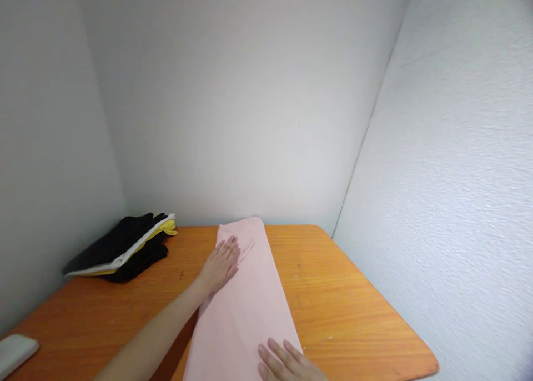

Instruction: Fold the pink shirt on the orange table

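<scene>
A pale pink garment (250,303), folded into a long narrow strip, lies lengthwise on the wooden table. Its far end reaches the table's back edge, and a few thin dark printed lines show near that end. My left hand (222,263) rests flat on the far part of the cloth, by its left edge, fingers stretched out. Closer to me, my right hand (287,363) lies on the cloth near its right edge with the fingers spread; its lower part is cut off by the frame. Neither hand grips anything.
A stack of folded clothes (120,246), black, white and yellow, sits at the table's back left. A white object (16,352) is partly visible at the lower left. The orange-brown wooden table (337,297) stands against pale walls (250,103), with rounded corners on the right.
</scene>
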